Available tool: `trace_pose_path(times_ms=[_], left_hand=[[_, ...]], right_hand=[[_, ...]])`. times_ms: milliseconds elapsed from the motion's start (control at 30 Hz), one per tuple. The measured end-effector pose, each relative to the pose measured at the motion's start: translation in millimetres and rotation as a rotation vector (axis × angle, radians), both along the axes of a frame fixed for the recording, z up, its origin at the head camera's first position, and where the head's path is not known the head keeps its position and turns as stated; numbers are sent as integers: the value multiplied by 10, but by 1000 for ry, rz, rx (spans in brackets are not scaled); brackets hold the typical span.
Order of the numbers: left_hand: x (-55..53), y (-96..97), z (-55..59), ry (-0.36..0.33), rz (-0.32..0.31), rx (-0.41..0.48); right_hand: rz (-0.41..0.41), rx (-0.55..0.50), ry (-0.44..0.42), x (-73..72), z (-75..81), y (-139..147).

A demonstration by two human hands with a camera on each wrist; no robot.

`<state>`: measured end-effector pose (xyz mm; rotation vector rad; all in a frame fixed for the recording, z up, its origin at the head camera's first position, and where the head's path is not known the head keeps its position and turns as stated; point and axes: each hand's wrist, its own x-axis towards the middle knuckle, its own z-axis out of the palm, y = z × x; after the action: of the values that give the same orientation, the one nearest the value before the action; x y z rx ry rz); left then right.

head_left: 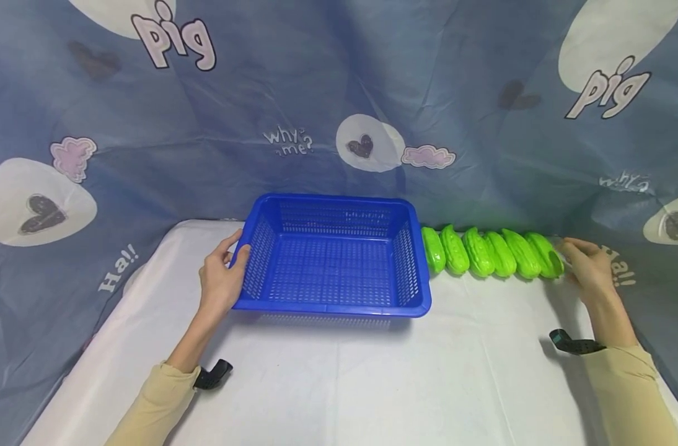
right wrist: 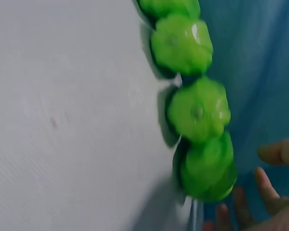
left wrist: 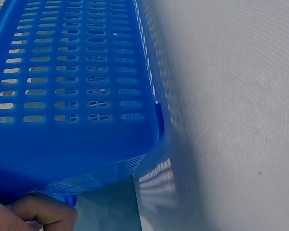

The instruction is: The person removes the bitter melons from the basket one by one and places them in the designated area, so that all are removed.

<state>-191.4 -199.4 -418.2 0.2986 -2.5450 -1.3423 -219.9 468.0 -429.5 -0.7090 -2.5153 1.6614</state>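
Note:
A blue plastic basket [head_left: 330, 272] with slotted walls stands on the white-covered table, its inside bare. My left hand [head_left: 223, 275] grips its left rim, thumb on top; curled fingers [left wrist: 45, 211] show at the basket's end in the left wrist view. To the right of the basket runs a row of several glossy bright green, ridged, long vegetables resembling bitter melons [head_left: 501, 254]. Near the right end of that row is my right hand [head_left: 590, 269], fingers spread and holding nothing. In the right wrist view its fingertips lie beside the endmost green vegetable [right wrist: 209, 168], with a gap between.
The white tablecloth [head_left: 372, 384] covers the table. Behind and at the sides hangs a blue-grey printed curtain [head_left: 294, 80], close to the back of the basket and the green row. Black wrist devices [head_left: 576, 344] sit on both forearms.

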Motion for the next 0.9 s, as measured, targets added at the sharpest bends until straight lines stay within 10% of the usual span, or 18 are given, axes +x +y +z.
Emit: trace_pose_path(times_ms=[167,400,733,900], left_hand=[[-18,-9,-4,3,-4,-1],[-44,-12,-31,-5,-23,0],[-97,-153,33,-415,-161,409],[-57,-279,74,-380,-193,342]], right_hand=[[-75,114,59,15,85,-311],[69,346,160,119,157,-755],[327,523,252,297,253,-1280],[409,637,259,366,277,-1455]])
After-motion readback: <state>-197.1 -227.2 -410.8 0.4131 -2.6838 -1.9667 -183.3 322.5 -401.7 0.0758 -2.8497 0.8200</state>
